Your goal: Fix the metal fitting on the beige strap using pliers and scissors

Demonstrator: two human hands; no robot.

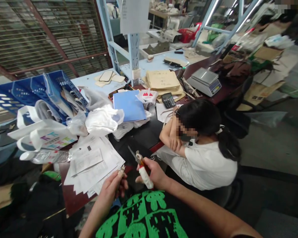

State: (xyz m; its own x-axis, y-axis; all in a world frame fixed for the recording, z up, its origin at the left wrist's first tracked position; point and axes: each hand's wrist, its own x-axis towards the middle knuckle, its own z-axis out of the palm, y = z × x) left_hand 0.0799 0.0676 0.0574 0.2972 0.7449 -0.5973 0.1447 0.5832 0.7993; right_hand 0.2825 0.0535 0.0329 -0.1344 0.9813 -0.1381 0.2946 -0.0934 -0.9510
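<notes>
My right hand [157, 172] is closed around a pointed hand tool [145, 176]. Its handle is wrapped in white, with orange near the top, and a thin dark tip points up and to the left. A small pale lump shows beside the tip; I cannot make out what it is. To its left, my left hand [112, 185] has its fingers curled in a pinch on a small pale piece [121, 170] with a metallic end. The two hands are apart, just in front of my black shirt with green print [144, 215]. Loose printed papers [94, 165] lie nearest my left hand.
A seated person in a white shirt [211, 162] leans on the dark table's edge at the right. Blue file racks [20, 89], white bags [101, 120] and a blue folder [129, 105] crowd the left and middle. Behind stand a calculator [168, 100] and a weighing scale [205, 82].
</notes>
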